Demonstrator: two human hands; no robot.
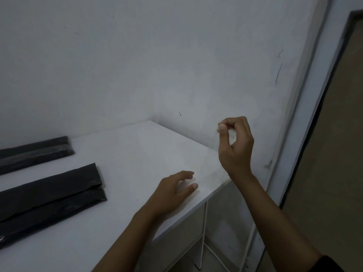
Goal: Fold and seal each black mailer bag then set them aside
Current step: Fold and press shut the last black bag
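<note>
So the white counter sits tucked into a corner of the grey-white wall, and I'll use that counter as the reference for everything. Two folded black mailer bags lie on its left part, both cut off by the frame edge. The nearer mailer bag is a long folded strip running diagonally toward the near left edge, with a seam down its middle where the flap overlaps. The farther mailer bag lies behind it, closer to the wall side of the counter, well apart from the first one and roughly parallel to it, with a glossy band along its length.

The left hand hovers or rests low over the right part of the counter, near its right edge, fingers relaxed and loosely spread, holding nothing. Can't quite tell if it touches the surface.

The right hand is raised above the counter's far right corner, fingers curled with thumb and fingertips pinched together on what looks like a strip of clear tape hanging down from the pinch toward the counter. It's very faint and see-through, so I'm not fully sure of its shape.

Below the counter's right edge, thin white frame legs show against the floor.
</note>
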